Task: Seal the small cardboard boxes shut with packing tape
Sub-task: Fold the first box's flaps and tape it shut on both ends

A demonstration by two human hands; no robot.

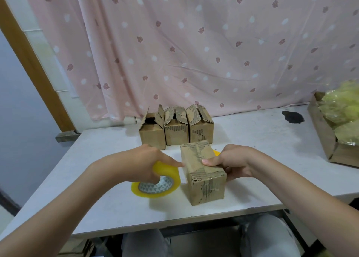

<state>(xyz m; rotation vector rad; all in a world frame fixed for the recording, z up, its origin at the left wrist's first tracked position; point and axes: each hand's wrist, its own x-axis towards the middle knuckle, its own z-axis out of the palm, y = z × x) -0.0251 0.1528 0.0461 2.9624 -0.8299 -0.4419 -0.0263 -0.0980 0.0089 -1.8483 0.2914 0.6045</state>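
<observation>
One small cardboard box [202, 176] stands near the front of the desk [108, 214], its top flaps folded down, and the work in hand looks to be running tape across that top seam. The left hand [147, 161] has its grip curled over a yellow roll of packing tape [157, 182] that rests on the desk just beside the box, with the forefinger stretched out to touch the box's left edge. The right hand [231, 164] holds the box from its right side, thumb pressed down on the lid where a clear strip seems to lie, though the tape is too faint to trace. A bit of something yellow [216, 153] peeks out behind the box, partly hidden. Three more boxes [175, 130] wait in a row further back, flaps open. The next move probably calls for pulling the roll away to stretch the strip tight, then tearing it and smoothing the end down the side before taking the next box.
</observation>
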